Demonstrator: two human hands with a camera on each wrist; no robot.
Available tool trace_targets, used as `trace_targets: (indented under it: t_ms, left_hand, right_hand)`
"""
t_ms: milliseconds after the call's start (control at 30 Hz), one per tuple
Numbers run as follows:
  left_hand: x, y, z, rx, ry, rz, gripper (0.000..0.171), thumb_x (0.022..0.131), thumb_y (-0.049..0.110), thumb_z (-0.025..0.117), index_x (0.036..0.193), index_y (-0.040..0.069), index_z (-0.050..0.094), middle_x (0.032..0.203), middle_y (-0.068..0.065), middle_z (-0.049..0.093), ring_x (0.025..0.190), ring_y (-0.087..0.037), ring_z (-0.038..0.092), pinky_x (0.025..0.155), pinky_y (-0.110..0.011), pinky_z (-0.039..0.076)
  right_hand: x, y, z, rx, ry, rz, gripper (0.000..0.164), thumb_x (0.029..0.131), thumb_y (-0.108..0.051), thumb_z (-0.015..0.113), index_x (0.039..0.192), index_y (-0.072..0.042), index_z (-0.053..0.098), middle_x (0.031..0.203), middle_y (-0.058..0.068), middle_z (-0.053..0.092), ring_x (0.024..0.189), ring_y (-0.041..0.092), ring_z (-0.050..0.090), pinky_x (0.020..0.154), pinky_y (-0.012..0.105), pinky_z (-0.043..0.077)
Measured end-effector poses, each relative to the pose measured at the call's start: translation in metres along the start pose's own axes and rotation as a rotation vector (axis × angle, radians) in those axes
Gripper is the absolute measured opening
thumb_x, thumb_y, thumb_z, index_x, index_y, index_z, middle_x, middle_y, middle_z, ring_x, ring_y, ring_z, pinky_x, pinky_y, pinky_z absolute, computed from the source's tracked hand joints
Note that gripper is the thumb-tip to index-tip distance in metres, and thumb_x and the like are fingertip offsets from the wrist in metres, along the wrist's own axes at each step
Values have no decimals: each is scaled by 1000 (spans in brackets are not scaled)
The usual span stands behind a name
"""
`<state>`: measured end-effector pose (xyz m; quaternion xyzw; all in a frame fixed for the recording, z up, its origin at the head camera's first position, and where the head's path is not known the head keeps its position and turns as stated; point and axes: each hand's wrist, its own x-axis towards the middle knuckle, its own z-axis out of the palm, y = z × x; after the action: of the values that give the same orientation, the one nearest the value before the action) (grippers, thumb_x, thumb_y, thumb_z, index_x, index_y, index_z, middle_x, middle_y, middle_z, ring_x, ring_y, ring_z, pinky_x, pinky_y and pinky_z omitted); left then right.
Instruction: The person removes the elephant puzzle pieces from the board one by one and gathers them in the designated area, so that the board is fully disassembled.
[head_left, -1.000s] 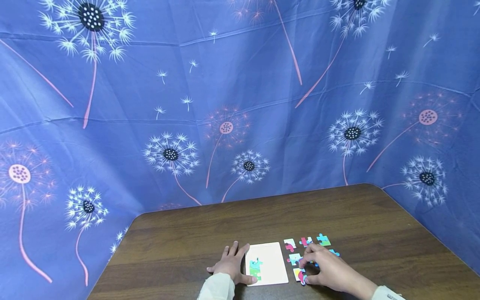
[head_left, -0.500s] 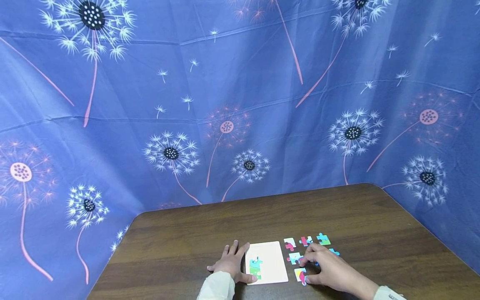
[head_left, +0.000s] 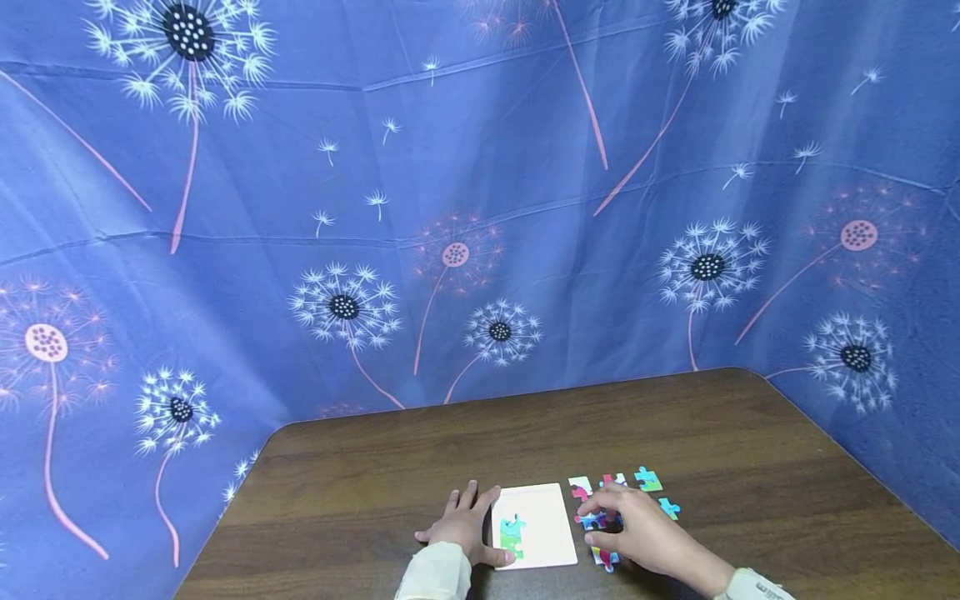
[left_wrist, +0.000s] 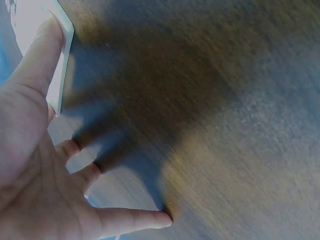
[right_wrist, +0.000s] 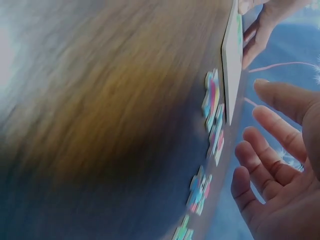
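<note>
A pale square puzzle board (head_left: 549,527) lies on the table, with green and blue jigsaw pieces (head_left: 512,538) fitted in its lower left corner. My left hand (head_left: 462,527) is spread flat at the board's left edge, its thumb resting on the board, as the left wrist view also shows. Over the loose pieces right of the board is my right hand (head_left: 637,523). Its fingers bend loosely, and the right wrist view shows nothing between them. Below its thumb lies a yellow and red jigsaw piece (head_left: 606,558). A blue piece (head_left: 591,521) lies under its fingertips, partly hidden.
Several loose pieces lie around my right hand: a white and red piece (head_left: 580,486), a blue and green piece (head_left: 648,478) and a light blue piece (head_left: 670,507). Behind the brown wooden table (head_left: 420,454) hangs a blue dandelion-patterned cloth (head_left: 570,275).
My right hand has come away from the yellow and red piece and shifted slightly left and up, its thumb and forefinger wider apart. The left hand has stayed put.
</note>
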<state>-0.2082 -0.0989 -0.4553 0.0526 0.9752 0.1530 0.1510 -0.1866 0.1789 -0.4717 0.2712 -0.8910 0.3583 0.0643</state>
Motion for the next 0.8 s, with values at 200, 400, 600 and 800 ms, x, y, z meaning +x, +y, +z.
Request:
trace_targets:
  t_ms: [200,400,600,800]
  left_hand:
    - [-1,0,0,8,13,10,89,77,43,88,153,29,43,162,-8,34,148,-40,31,83,-89,33]
    - [1,2,1,14,6,-9,88,77,43,88,152,30,44,162,-7,35,148,-38,31,85,-88,33]
    - [0,3,0,20,14,-14,88,77,44,89,152,30,45,162,-6,36,148,-38,32,84,-88,34]
    - [-2,2,0,19,33,3,88,76,43,90,151,29,46,161,-7,38,147,-39,33,84,-88,34]
  right_hand:
    - [7,-5,6,50,-23,34,23,83,-23,85,101,-13,75,90,-8,64,71,2,50,60,24,44]
    - [14,-13,12,41,-24,63,25,81,-23,86,100,-13,75,87,-9,62,70,4,50,58,23,42]
    - [23,-20,18,33,-35,91,26,81,-24,87,101,-14,74,90,-8,64,75,7,54,61,24,44]
    - [32,-24,26,20,-30,58,26,79,-22,88,100,-11,75,87,-7,61,70,4,51,59,24,43]
